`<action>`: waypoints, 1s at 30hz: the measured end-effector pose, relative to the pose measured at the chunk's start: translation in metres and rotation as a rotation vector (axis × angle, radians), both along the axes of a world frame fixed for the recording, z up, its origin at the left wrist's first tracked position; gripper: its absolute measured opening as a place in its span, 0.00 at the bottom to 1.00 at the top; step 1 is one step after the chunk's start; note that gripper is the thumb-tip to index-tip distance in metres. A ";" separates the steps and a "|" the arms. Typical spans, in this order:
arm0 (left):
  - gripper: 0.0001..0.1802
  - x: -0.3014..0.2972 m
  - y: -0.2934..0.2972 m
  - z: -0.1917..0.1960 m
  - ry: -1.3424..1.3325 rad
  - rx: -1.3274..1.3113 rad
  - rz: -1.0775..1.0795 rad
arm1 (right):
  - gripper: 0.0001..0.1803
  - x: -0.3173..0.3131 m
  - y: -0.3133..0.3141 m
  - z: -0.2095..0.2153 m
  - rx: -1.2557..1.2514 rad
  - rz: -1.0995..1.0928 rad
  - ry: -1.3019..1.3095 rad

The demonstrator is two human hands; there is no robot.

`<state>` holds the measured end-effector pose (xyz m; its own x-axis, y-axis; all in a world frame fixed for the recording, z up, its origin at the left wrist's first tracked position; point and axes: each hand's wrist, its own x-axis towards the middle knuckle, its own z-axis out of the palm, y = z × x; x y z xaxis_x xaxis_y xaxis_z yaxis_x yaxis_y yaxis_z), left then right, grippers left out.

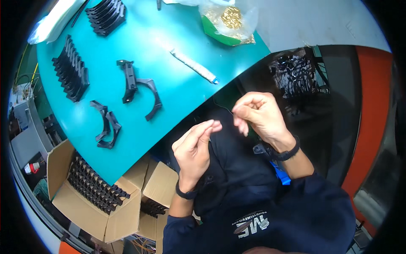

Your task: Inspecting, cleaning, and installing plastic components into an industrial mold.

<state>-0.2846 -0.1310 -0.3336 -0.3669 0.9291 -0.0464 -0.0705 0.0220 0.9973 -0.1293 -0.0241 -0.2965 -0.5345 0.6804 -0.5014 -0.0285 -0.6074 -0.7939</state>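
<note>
Above my lap, just off the table's near edge, both my hands are raised and apart. My left hand [192, 148] has its fingers pressed together against the thumb; whatever may be between them is too small to make out. Curled into a pinch, my right hand [263, 116] also hides what it may hold. A thin dark line, perhaps a thread, runs up from its fingertips. Nearest on the green table [177, 101] lies a pen-like stick wrapped in whitish tape [193, 66] with a blue tip. Curved black plastic parts [130, 81] lie farther left, some loose.
Rows of nested black parts [71, 72] stand at the table's left and far left [105, 17]. A clear bag of small brass-coloured pieces [230, 19] sits in a green container [215, 34]. Below the table, an open cardboard box [84, 211] holds more black parts. A black bin stands right.
</note>
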 end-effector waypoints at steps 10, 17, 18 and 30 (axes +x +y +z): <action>0.21 -0.009 -0.023 0.030 0.811 0.104 0.006 | 0.09 -0.047 -0.053 -0.030 -0.464 -0.069 0.446; 0.21 0.024 -0.032 0.052 0.901 0.021 -0.005 | 0.08 -0.029 -0.065 -0.026 -0.488 -0.114 0.477; 0.21 0.028 -0.031 0.055 0.909 -0.006 -0.005 | 0.08 -0.025 -0.065 -0.028 -0.500 -0.122 0.491; 0.13 0.026 -0.029 0.044 0.599 0.036 0.184 | 0.21 -0.006 -0.033 -0.015 -0.532 -0.144 0.567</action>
